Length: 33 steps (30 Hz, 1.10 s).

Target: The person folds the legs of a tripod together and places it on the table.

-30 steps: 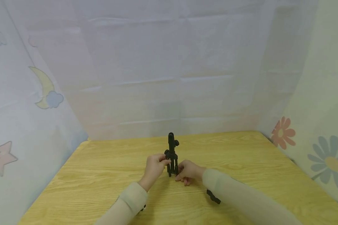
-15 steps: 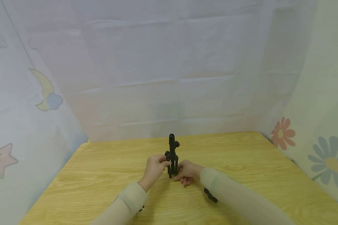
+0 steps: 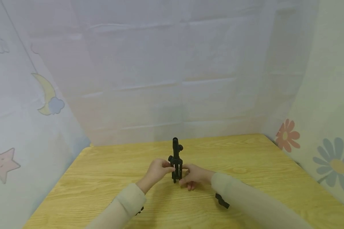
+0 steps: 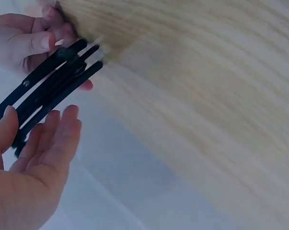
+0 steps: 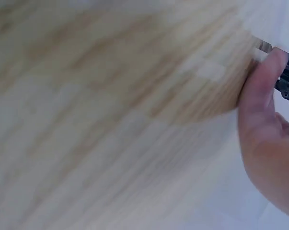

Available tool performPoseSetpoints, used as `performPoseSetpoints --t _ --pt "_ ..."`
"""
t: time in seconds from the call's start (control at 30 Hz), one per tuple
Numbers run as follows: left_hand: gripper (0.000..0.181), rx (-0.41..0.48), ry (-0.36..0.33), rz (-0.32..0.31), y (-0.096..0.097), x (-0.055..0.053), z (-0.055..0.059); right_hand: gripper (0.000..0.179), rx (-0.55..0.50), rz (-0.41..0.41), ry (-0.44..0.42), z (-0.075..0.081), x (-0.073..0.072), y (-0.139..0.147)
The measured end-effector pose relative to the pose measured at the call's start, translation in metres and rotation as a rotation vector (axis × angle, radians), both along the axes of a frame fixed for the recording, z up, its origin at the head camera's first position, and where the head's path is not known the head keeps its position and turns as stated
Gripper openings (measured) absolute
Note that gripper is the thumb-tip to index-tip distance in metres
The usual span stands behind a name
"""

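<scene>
A small black tripod (image 3: 176, 154) is held upright above the wooden table, its legs folded close together and a knob on each side of its stem. My left hand (image 3: 157, 170) pinches it near the top of the legs, thumb in front. In the left wrist view, that hand's fingers (image 4: 60, 139) stretch out beneath the tripod's legs (image 4: 27, 82). My right hand (image 3: 198, 175) holds the lower end of a leg between thumb and fingers. The right wrist view catches the right thumb side (image 5: 259, 105) against the tripod (image 5: 287, 91), which is cut off at the edge.
The wooden table (image 3: 103, 171) reaches back to a pale hanging cloth (image 3: 137, 105). Printed cloths with a moon (image 3: 47, 90) and flowers (image 3: 286, 135) stand at the sides. A black wrist-worn device (image 3: 222, 201) shows under the right sleeve.
The tripod has turned slightly, so the gaps between its legs show wider. My right hand's fingers have spread a little along the leg. The left hand keeps its hold.
</scene>
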<state>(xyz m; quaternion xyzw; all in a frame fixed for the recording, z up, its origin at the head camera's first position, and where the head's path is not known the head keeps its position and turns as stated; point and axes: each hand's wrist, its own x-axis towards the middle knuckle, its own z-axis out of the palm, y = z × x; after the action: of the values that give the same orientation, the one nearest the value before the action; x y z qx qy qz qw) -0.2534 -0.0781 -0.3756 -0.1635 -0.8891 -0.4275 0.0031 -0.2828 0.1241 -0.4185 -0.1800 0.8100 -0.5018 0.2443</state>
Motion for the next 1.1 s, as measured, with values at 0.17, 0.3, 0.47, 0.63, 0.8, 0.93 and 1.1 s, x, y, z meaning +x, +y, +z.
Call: performPoseSetpoints --t 0.17,0.3,0.47,0.63,0.8,0.93,1.1 --pt "0.044 0.021 0.028 0.031 -0.003 0.002 0.021 0.067 -0.01 0.037 0.067 0.006 -0.006 0.004" --pt "0.057 0.073 0.082 -0.005 0.004 -0.001 0.038 0.06 -0.004 0.083 0.044 0.008 -0.013 0.008" --pt "0.058 0.146 0.117 -0.048 0.021 -0.004 0.051 0.048 -0.008 0.1 0.019 0.006 -0.018 0.01" --pt "0.051 0.223 0.165 -0.059 0.031 -0.003 0.056 0.04 -0.019 0.081 0.04 0.004 -0.016 0.011" --pt "0.04 0.253 0.195 -0.054 0.033 -0.004 0.058 0.036 -0.031 0.077 0.077 0.005 -0.01 0.013" --pt "0.034 0.323 0.177 -0.043 0.03 -0.004 0.058 0.03 -0.062 0.096 0.086 0.006 -0.006 0.019" --pt "0.029 0.374 0.155 -0.008 0.024 -0.005 0.056 0.032 -0.06 0.121 0.129 0.007 -0.004 0.03"
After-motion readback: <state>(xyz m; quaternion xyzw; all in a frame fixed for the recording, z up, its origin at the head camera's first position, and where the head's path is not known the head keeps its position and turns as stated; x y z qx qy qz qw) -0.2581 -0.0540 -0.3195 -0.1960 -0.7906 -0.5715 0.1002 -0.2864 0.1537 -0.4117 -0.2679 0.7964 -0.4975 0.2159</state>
